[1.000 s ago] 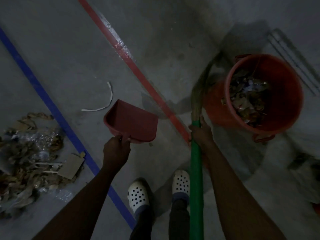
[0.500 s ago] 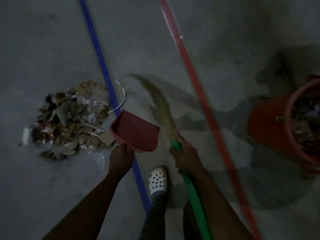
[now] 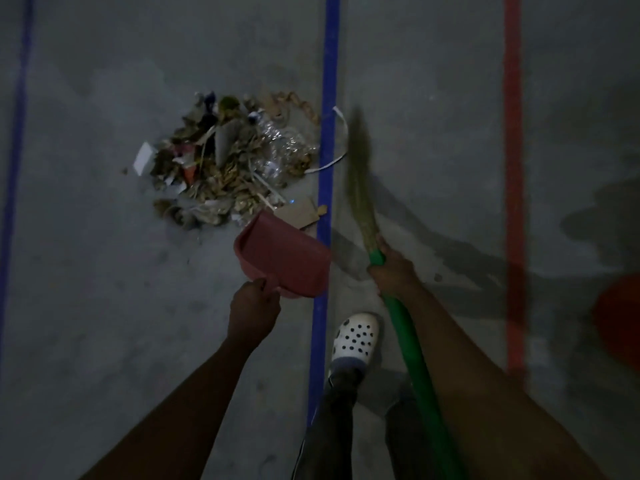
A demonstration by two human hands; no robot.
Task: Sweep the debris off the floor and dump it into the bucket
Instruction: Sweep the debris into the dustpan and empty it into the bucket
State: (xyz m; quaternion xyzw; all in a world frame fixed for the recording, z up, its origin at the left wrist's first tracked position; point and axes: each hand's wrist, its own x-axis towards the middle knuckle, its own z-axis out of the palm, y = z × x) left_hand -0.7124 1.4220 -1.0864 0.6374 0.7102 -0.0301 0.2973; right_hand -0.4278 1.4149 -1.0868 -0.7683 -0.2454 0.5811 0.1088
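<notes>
A heap of debris point(image 3: 235, 161), dry leaves, paper scraps and clear plastic, lies on the grey floor left of a blue line. My left hand point(image 3: 252, 310) grips the handle of a red dustpan point(image 3: 282, 259), held just short of the heap's near edge beside a cardboard piece point(image 3: 299, 213). My right hand point(image 3: 393, 271) grips the green handle of a broom point(image 3: 360, 174), whose blurred bristles point up along the right side of the blue line. Only a dim red edge of the bucket point(image 3: 620, 320) shows at the far right.
A blue floor line point(image 3: 327, 81) runs top to bottom through the middle, a red line point(image 3: 514, 133) to its right, another blue line point(image 3: 15, 150) at far left. A white strip point(image 3: 341, 147) curls across the blue line. My white perforated shoe point(image 3: 355, 336) stands below the dustpan.
My view has swung left: the debris heap has come to the middle and the bucket has slid nearly out of frame at right. Dustpan and broom have moved up to the heap.
</notes>
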